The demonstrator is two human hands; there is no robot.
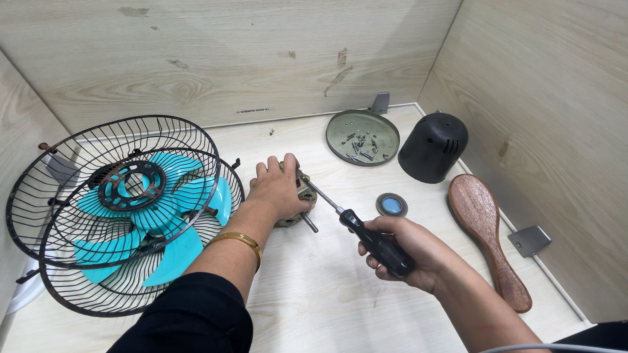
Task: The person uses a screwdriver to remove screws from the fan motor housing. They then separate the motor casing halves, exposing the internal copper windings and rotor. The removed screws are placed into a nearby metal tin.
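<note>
1. Head view: the left hand (pixel 280 187) lies closed over a fan motor (pixel 297 208) on the worktop (pixel 327 294), near its middle, just beside the wire fan guards (pixel 118 209) and teal blade (pixel 163 216).
2. The right hand (pixel 399 252) grips a black-handled screwdriver (pixel 356 225), its tip at the motor.
3. Behind: a round tray (pixel 363 137) of screws, a black motor cover (pixel 433 147), a wooden brush (pixel 487 235).
</note>
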